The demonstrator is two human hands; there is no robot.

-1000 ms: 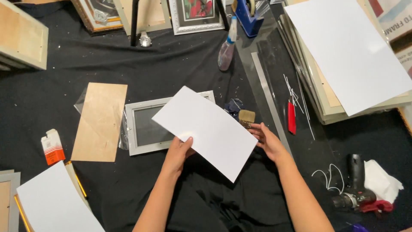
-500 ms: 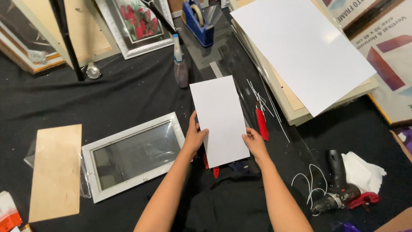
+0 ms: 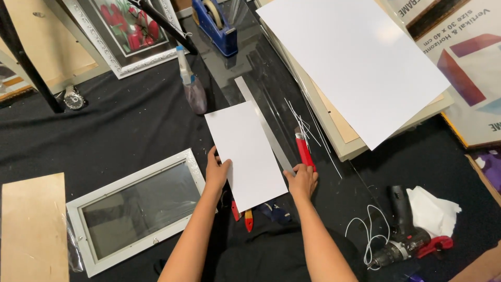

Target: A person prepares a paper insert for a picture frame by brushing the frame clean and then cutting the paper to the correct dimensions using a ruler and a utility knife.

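A white rectangular sheet [image 3: 244,149] lies tilted on the black cloth, its right edge against a long metal ruler [image 3: 262,121]. My left hand [image 3: 216,171] grips the sheet's lower left edge, thumb on top. My right hand [image 3: 302,180] holds the lower right corner where sheet and ruler meet, fingers curled. A red utility knife [image 3: 303,150] lies just above my right hand. Red-handled pliers [image 3: 246,218] stick out from under the sheet's near edge.
A white picture frame with glass [image 3: 134,210] lies left, beside a wooden board [image 3: 32,225]. A large white sheet [image 3: 359,57] tops a stack of boards right. Spray bottle [image 3: 190,82], blue tape dispenser [image 3: 214,25], drill [image 3: 399,232], white cloth [image 3: 431,211] and wire [image 3: 364,231] lie around.
Both hands carried the white sheet rightward off the picture frame and set it down beside the ruler. It turned from tilted across to nearly lengthwise.
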